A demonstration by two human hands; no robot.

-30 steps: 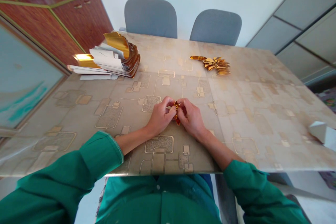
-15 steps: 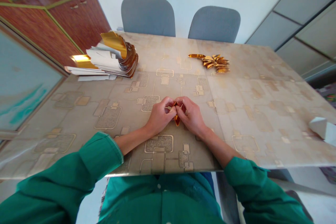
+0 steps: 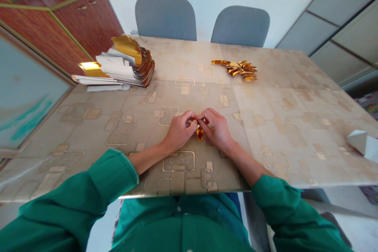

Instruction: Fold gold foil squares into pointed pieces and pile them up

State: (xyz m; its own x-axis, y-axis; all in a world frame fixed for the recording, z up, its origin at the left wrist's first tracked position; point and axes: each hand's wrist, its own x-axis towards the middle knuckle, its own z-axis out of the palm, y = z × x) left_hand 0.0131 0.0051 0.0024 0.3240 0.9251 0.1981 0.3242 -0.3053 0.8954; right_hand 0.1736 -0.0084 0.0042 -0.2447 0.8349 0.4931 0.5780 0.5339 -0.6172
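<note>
A small folded piece of gold foil paper sits between my two hands at the middle of the table. My left hand pinches its left side with curled fingers. My right hand pinches its right side, fingers pressed together over the top. Only the pointed lower tip of the piece shows; the rest is hidden by my fingers. Both wrists rest on the table, green sleeves pushed up.
A stack of gold and white paper sheets lies at the far left. A cluster of folded gold pieces lies at the far middle. Two grey chairs stand behind the table. A white object sits at the right edge. A wooden cabinet stands left.
My fingers have closed further over the gold piece, so less of it shows. Both hands stay in the same spot.
</note>
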